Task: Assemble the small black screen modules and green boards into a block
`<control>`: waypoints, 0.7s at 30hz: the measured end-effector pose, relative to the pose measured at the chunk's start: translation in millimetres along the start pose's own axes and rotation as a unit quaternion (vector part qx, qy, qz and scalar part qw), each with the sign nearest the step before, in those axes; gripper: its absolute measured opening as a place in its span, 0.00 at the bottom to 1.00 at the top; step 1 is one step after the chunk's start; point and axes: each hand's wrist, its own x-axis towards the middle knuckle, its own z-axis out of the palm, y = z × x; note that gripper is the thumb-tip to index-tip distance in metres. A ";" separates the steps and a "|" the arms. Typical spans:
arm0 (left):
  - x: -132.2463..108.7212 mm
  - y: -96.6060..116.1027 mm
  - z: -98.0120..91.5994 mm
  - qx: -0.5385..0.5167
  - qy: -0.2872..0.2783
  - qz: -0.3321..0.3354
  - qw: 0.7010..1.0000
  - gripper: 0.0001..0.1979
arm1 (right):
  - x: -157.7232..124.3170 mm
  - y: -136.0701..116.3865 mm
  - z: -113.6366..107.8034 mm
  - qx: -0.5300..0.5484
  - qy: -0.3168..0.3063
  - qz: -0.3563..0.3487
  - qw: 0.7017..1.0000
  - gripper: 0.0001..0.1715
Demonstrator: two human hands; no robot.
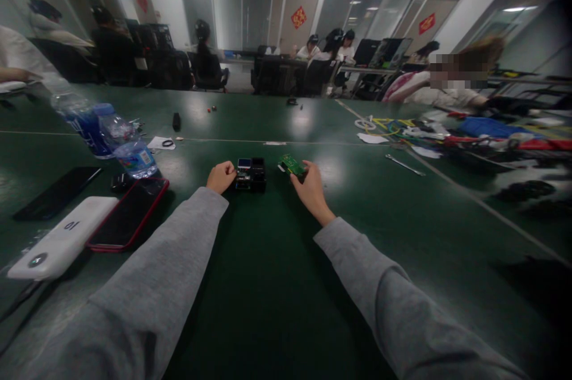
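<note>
Right hand: fingers narrowed on a green circuit board. Left hand: fingers curled beside a black casing; grip cannot be determined.

From my remote seat I watch through one camera worn on the person's head, facing forward and down over the green table. Reading the picture as a clock dial, the gray sleeves lie closest to the lens, entering between 7 and 8 and between 4 and 5. The left hand and right hand are farther out, near the dial's centre. Glass panels stand well beyond, toward 12. My view is wide, stretched at its edges and blacked out around 2.
</note>
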 end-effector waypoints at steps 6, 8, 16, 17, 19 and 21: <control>0.3 0.8 -0.2 0.004 -0.001 -0.006 1.000 0.12 | 0.3 -4.0 -2.9 0.008 0.005 0.011 1.000 0.25; 0.4 0.8 -0.1 0.007 0.000 -0.005 1.000 0.12 | 0.5 -4.4 -3.1 0.017 0.005 0.023 1.000 0.24; 0.0 0.7 -0.9 -0.005 -0.010 -0.007 1.000 0.11 | 1.7 4.4 2.8 0.071 -0.022 0.093 0.993 0.20; 0.1 0.8 -0.9 -0.007 -0.011 -0.009 1.000 0.11 | 2.0 5.0 3.0 0.071 -0.024 0.089 0.993 0.20; 0.3 0.9 -0.8 -0.008 -0.012 -0.014 1.000 0.11 | 2.4 4.4 2.2 0.068 -0.028 0.077 0.994 0.20; 0.5 0.9 -0.8 -0.003 -0.011 -0.010 1.000 0.11 | 2.5 1.7 0.2 0.066 -0.033 0.062 0.995 0.20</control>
